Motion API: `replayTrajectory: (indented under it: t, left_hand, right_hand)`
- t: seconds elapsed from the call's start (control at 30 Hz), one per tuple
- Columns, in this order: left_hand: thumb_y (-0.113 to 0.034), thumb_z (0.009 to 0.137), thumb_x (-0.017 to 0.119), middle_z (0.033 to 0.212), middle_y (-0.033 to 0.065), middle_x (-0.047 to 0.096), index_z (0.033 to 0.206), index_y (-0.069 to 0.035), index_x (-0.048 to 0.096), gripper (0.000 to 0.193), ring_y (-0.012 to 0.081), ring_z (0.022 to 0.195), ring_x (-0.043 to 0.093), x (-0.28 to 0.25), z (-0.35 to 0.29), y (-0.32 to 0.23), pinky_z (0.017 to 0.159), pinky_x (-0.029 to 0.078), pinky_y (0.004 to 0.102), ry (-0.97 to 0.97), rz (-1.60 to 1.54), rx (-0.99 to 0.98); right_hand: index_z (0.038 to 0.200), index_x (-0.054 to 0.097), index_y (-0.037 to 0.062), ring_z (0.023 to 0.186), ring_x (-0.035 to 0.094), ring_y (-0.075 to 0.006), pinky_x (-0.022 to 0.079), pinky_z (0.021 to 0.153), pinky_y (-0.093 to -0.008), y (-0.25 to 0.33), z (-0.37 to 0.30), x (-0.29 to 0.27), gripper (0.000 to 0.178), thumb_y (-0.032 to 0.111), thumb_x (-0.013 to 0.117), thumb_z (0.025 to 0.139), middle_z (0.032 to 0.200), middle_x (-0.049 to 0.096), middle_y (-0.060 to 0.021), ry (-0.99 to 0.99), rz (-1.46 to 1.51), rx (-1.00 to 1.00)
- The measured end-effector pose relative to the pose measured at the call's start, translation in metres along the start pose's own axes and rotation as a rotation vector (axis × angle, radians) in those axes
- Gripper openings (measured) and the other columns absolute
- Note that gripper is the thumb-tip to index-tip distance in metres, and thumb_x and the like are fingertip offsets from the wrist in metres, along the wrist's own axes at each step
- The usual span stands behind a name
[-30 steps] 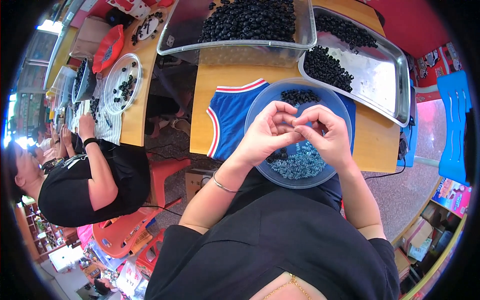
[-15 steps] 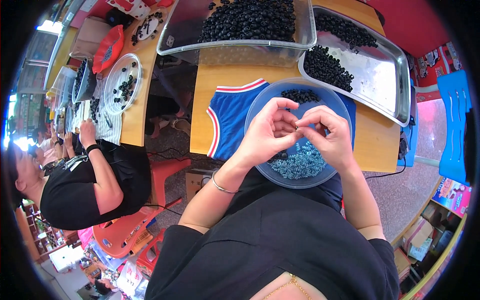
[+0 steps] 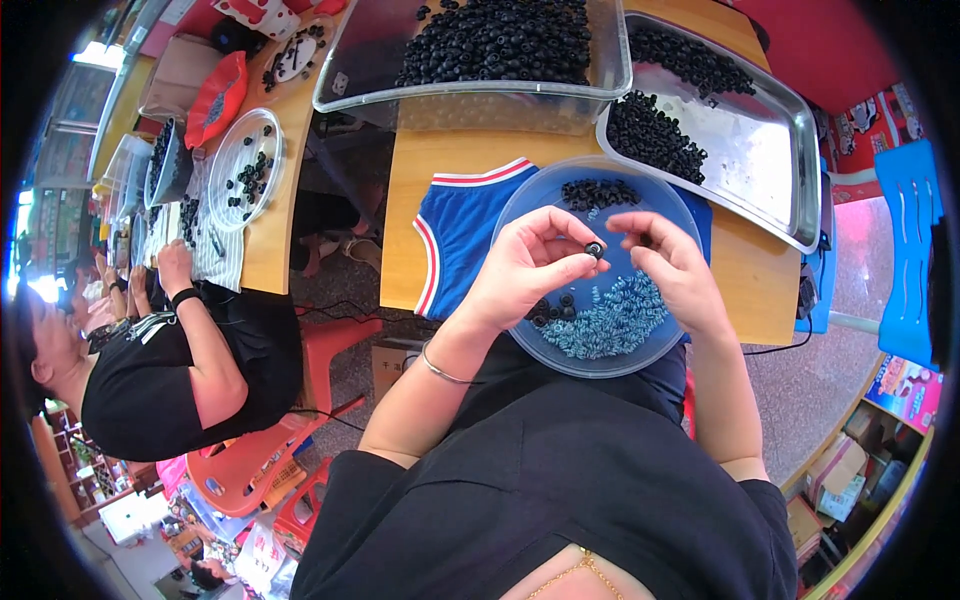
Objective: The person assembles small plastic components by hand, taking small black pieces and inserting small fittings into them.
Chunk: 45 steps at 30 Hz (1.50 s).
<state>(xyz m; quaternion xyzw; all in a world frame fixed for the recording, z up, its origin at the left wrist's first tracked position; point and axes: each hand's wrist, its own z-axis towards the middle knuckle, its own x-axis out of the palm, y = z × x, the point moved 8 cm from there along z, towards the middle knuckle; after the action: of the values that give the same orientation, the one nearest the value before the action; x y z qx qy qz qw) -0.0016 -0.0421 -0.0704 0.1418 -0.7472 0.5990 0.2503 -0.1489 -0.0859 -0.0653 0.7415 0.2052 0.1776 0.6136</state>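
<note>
My left hand [image 3: 535,262] pinches a small round black part [image 3: 594,249] between thumb and fingertips, above a translucent round tub [image 3: 520,335]. Just to its right, my right hand [image 3: 675,265] has its fingers bent and apart, no longer touching the part. Whether something tiny sits among those fingers is hard to make out. In the tub, a pile of black parts [image 3: 598,193] lies on the far side. Pale teal pieces [image 3: 610,325], which look like small coiled springs, cover the near side. A few round black parts [image 3: 555,312] rest at the near left, by my left wrist.
A clear bin [image 3: 470,112] of black parts stands beyond the tub, with a metal tray [image 3: 770,150] of more parts at its right. Blue cloth [image 3: 470,225] lies under the tub. At left, a co-worker [image 3: 170,370] sits by another table. A blue chair [image 3: 905,240] is at right.
My hands were together at the fingertips and are now apart. The right hand has drawn off to the right, and the black part in my left hand now shows.
</note>
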Motion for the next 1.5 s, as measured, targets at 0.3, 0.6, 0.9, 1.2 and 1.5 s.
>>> replayTrajectory:
  t: [0.3, 0.6, 0.9, 1.2, 1.5]
  left_hand:
    - [0.003, 0.088, 0.063, 0.11, 0.0117, 0.063, 0.103, -0.004, 0.059, 0.017, 0.0164, 0.096, 0.062, -0.004, -0.001, 0.002, 0.086, 0.052, 0.0296, 0.045, -0.143, 0.059]
    - [-0.002, 0.093, 0.06, 0.109, 0.0121, 0.064, 0.107, -0.002, 0.06, 0.014, 0.0168, 0.096, 0.064, -0.002, -0.003, 0.009, 0.084, 0.054, 0.0274, 0.119, -0.302, -0.072]
    - [-0.004, 0.093, 0.061, 0.109, 0.0112, 0.063, 0.108, -0.003, 0.058, 0.016, 0.0157, 0.096, 0.064, 0.001, 0.0, 0.014, 0.086, 0.054, 0.0268, 0.125, -0.381, -0.102]
    - [-0.005, 0.091, 0.065, 0.102, 0.0067, 0.065, 0.107, -0.005, 0.059, 0.018, 0.0157, 0.093, 0.065, 0.004, -0.001, 0.016, 0.082, 0.053, 0.027, 0.113, -0.365, -0.11]
    - [-0.006, 0.089, 0.068, 0.098, 0.0061, 0.066, 0.103, -0.005, 0.059, 0.017, 0.0137, 0.09, 0.065, 0.004, -0.001, 0.018, 0.078, 0.053, 0.025, 0.109, -0.367, -0.111]
  right_hand:
    - [0.114, 0.061, -0.0052, 0.093, 0.066, -0.0142, 0.053, 0.085, -0.0264, -0.007, -0.01, 0.006, 0.024, 0.008, 0.046, 0.1, 0.109, 0.065, -0.0115, -0.009, 0.175, 0.153]
    - [0.119, 0.062, 0.0005, 0.072, 0.053, -0.007, 0.043, 0.064, -0.0205, 0.015, -0.011, 0.0, 0.027, 0.016, 0.047, 0.101, 0.089, 0.061, -0.0032, -0.036, -0.181, -0.07]
    - [0.12, 0.06, 0.0006, 0.084, 0.064, -0.0111, 0.051, 0.075, -0.0235, 0.032, -0.019, 0.0, 0.031, -0.005, 0.057, 0.089, 0.095, 0.069, -0.0088, -0.109, -0.138, -0.175]
    - [0.096, 0.07, 0.0013, 0.076, 0.066, -0.0138, 0.053, 0.068, -0.0251, 0.059, -0.025, 0.012, 0.018, -0.001, 0.074, 0.078, 0.088, 0.069, -0.0085, -0.165, -0.299, -0.41]
    - [0.087, 0.069, 0.0027, 0.071, 0.064, -0.0148, 0.052, 0.06, -0.0248, 0.068, -0.028, 0.018, 0.02, 0.001, 0.08, 0.07, 0.083, 0.068, -0.0074, -0.177, -0.44, -0.543]
